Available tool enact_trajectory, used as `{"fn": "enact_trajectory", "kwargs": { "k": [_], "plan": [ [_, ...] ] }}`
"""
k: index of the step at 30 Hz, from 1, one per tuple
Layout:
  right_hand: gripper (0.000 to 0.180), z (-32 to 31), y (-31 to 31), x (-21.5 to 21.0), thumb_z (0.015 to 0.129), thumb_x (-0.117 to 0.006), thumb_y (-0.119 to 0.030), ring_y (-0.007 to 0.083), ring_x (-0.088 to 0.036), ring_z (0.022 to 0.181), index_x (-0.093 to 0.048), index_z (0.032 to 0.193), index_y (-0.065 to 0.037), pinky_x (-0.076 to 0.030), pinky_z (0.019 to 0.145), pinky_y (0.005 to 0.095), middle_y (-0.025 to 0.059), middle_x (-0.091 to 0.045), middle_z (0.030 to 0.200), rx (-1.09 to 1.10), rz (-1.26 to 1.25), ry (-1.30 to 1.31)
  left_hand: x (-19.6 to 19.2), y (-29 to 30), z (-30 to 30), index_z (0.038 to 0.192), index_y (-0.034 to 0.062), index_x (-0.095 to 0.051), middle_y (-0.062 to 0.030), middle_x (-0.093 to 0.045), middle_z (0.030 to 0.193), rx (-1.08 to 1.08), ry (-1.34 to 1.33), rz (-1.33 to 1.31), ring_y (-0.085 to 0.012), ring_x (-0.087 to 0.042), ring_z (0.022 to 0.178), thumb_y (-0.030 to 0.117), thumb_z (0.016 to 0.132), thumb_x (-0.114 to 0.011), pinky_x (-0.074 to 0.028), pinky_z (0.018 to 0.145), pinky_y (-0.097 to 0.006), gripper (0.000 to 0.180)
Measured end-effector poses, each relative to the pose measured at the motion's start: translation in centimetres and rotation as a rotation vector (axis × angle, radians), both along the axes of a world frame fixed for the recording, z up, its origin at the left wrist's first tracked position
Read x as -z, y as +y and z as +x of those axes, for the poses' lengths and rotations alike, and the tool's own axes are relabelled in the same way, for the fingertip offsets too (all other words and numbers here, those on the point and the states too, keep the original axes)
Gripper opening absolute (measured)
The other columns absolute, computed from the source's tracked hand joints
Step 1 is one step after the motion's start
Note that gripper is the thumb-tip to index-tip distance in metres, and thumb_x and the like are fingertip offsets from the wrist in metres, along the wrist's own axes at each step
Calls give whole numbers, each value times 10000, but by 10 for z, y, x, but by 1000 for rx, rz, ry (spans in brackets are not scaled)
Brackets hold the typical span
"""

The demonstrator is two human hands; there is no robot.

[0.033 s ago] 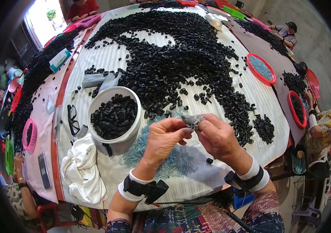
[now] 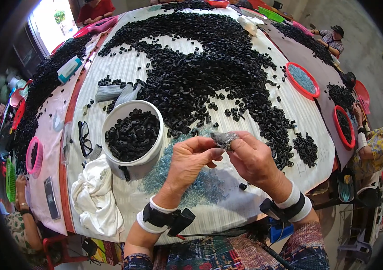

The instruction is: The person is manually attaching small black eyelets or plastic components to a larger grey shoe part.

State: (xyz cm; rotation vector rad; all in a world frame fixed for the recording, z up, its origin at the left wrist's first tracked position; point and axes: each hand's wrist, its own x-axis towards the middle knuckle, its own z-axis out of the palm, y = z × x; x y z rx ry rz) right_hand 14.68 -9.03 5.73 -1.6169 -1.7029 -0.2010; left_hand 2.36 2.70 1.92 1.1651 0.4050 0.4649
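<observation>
My left hand (image 2: 192,158) and my right hand (image 2: 253,158) meet above the table's near edge. Both pinch a small grey, glittery lump (image 2: 223,139) between their fingertips. Under the hands lies a patch of tiny blue-green beads (image 2: 200,189) on the striped cloth. A white bucket (image 2: 148,155) half full of small black pieces (image 2: 132,134) stands just left of my left hand. A huge spread of the same black pieces (image 2: 205,58) covers the table beyond the hands.
A crumpled white cloth (image 2: 94,198) lies left of the bucket, with black glasses (image 2: 83,137) beside it. Red-rimmed trays (image 2: 302,80) (image 2: 344,126) sit at the right. Other people sit around the tables at the right (image 2: 380,144), far right and lower left (image 2: 20,211).
</observation>
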Motion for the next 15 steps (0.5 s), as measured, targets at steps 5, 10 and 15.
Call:
{"fn": "enact_trajectory", "kwargs": {
  "k": [5,10,15],
  "plan": [
    [248,-1,1,3,679,-610,86,314,-605,771,-574,916,23,-520,631,364,158,-587,845,22,17,77,7,3,-2,987,-21,-632,-100,-676,849,47,-70,-127,-153,-667,740,87,806,-704,-541,587,-246,223],
    [270,3,3,2,691,-623,88,293,-608,729,-591,948,15,-519,594,333,150,-590,827,-24,68,1,18,3,0,1034,-29,-611,-125,-671,903,96,-153,-303,-191,-674,773,79,829,-677,-551,602,-264,242],
    [286,2,4,2,701,-633,87,273,-617,706,-604,976,13,-521,592,325,142,-596,835,39,90,47,17,3,0,1035,-31,-611,-124,-673,906,86,-205,-309,-193,-673,787,74,831,-674,-553,607,-265,238]
  ]
}}
